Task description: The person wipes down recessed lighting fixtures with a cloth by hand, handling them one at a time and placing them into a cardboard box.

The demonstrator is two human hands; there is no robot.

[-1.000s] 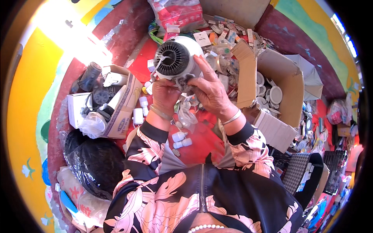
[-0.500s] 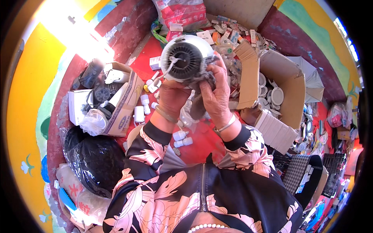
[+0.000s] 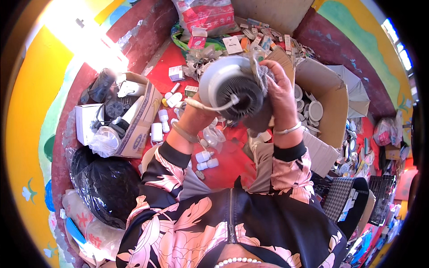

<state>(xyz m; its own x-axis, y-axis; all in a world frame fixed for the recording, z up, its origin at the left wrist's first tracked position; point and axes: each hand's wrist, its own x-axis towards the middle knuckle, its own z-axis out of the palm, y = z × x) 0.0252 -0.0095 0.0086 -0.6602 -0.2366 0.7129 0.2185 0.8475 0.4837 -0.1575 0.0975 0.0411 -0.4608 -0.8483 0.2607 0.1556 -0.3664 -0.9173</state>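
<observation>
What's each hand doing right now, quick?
Left hand: holding the finned lamp.
Right hand: closed on a grey cloth against the lamp's side.

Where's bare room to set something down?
Below the finned fixture, red floor shows bare between the white bulbs and right trouser leg; another patch lies between the maroon wall and small white box. Crowded: left carton, right carton, far heap of packages.

Yellow-and-green wall [image 3: 27, 125], scuffed maroon band [image 3: 342, 49] below; glaring light [image 3: 91, 38] upper left; red floor covering [image 3: 225, 172].
</observation>
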